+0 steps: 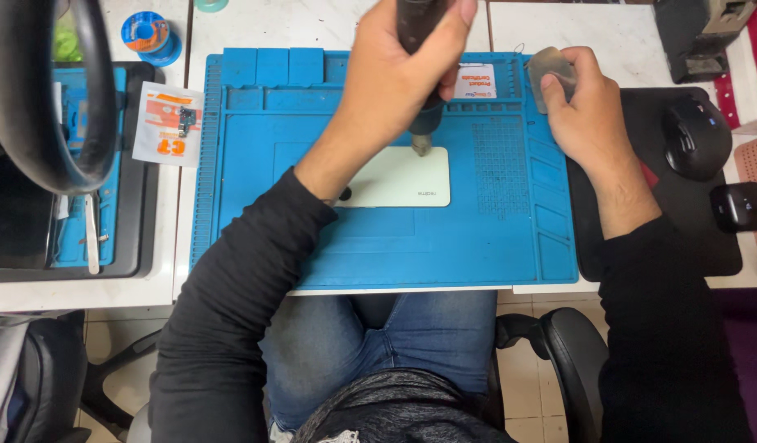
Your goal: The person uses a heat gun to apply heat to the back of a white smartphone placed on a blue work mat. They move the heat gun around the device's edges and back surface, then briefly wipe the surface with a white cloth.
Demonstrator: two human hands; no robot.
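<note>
Pale, perhaps mint-white phone (399, 176) on a blue mat (378, 246); black mouse (695, 135); black sleeves (231, 312).

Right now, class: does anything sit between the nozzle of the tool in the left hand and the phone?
Nothing visible does. The left hand holds the tool nozzle-down just above the phone top edge.

The left hand (403, 74) grips a dark hot-air tool (421, 66), nozzle over a pale phone (399, 180) on the blue mat (255, 238); the right hand (588, 115) holds a grey block (549, 70).
</note>
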